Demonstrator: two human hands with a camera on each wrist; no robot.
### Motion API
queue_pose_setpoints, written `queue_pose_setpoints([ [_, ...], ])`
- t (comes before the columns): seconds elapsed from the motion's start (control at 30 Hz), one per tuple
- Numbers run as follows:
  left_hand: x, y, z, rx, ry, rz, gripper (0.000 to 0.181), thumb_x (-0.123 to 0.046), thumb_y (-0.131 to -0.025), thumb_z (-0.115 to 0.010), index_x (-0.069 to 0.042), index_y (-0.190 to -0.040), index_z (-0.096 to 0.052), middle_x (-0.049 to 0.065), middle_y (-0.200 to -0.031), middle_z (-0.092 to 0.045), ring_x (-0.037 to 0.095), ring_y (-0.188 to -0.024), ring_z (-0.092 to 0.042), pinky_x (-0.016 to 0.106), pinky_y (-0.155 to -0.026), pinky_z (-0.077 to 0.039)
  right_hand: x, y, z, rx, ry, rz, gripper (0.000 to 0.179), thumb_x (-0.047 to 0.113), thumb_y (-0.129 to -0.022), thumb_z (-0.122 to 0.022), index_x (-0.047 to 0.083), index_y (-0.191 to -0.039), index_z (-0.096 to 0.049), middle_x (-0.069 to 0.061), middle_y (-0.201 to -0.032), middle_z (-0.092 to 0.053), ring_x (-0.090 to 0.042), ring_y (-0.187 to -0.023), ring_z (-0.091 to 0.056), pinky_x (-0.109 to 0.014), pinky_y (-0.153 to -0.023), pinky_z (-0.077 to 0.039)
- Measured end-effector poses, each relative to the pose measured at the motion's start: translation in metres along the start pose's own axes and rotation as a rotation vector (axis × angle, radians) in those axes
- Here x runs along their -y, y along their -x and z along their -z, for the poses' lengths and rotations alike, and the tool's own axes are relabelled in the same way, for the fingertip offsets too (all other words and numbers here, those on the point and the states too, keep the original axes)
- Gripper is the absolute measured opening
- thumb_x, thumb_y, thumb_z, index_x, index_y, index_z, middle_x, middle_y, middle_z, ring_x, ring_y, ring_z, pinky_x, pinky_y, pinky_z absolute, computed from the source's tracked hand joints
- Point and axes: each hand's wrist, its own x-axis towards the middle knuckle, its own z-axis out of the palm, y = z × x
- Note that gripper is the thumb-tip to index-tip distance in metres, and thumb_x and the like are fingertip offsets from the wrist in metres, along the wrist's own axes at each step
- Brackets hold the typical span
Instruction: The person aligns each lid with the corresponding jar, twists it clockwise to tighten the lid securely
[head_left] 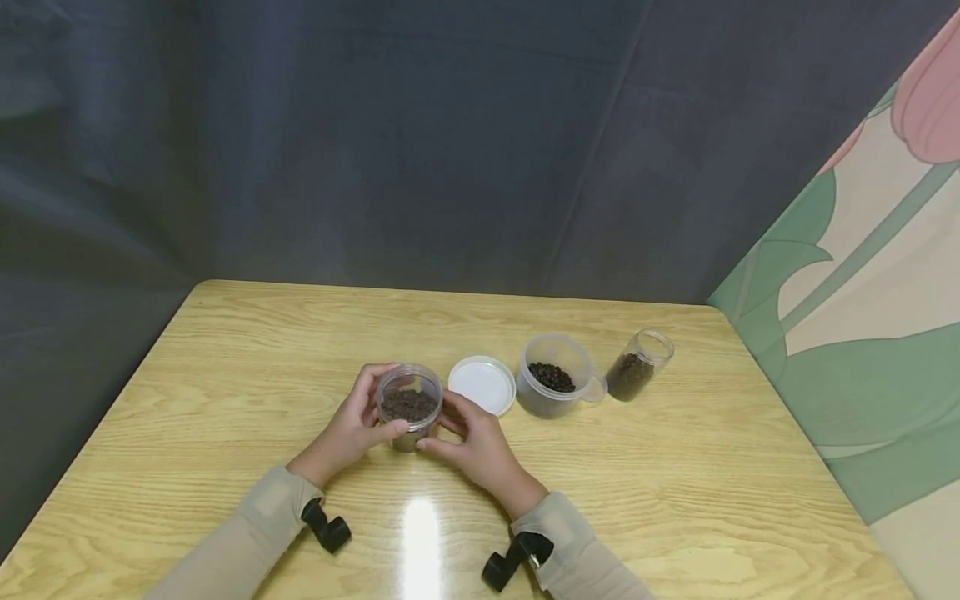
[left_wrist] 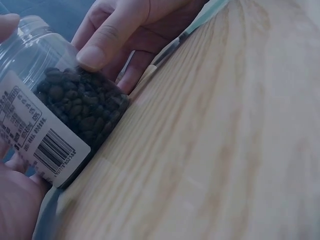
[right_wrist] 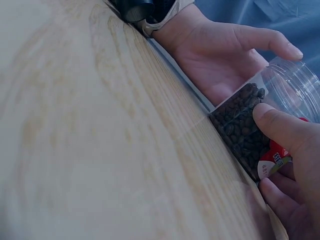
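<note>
Found clear jar (head_left: 427, 423) upright on worktop (head_left: 247, 383), without a lid and part filled with dark, bean-like pieces (head_left: 408, 406). Noted left hand (head_left: 358, 421) at left side of jar, with fingers curled round wall and thumb near rim. Noted right hand (head_left: 480, 442) at right side of jar, with thumb pressed on lower wall and fingers clamped round it. Judged to be gripped from both sides for steadiness, with open mouth upward against spillage.

Recorded to right of jar, in order outward: white lid (head_left: 483, 385), flat and close by; translucent cup (head_left: 543, 407) with similar pieces; glass container (head_left: 632, 379), part filled, farthest from jar. Judged to be set aside there for free hand room around jar. Could not confirm fit of white lid to jar.

Saw barcode label (left_wrist: 42, 132) only in left wrist view, red patch (right_wrist: 276, 151) only in right wrist view. Saw white lid, cup and glass container only in head view.
</note>
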Motion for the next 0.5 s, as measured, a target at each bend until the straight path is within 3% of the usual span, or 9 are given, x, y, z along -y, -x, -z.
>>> queue_pose_setpoints([
  [0.33,0.0018,0.0005,0.006,0.091,0.044,-0.032,0.062,-0.003,-0.098,-0.063,-0.003,-0.147,-0.025,0.025,-0.153,-0.034,0.034,-0.143,-0.036,0.022,-0.112,-0.036,0.0028,0.0006,-0.0007,-0.007,0.013,0.022,0.07,-0.006,-0.08,-0.082,-0.013,-0.141,-0.048,-0.031,-0.138,-0.055,-0.041,-0.126,-0.057,-0.038,-0.103,-0.049],
  [0.5,-0.0001,-0.0012,0.0052,0.098,0.082,0.012,0.063,0.0,-0.097,-0.057,-0.004,-0.151,-0.025,0.025,-0.155,-0.033,0.031,-0.144,-0.034,0.022,-0.114,-0.033,0.0032,0.0008,-0.0003,-0.014,0.016,0.023,0.07,-0.006,-0.08,-0.082,-0.013,-0.14,-0.048,-0.031,-0.139,-0.054,-0.041,-0.126,-0.057,-0.039,-0.102,-0.05],
])
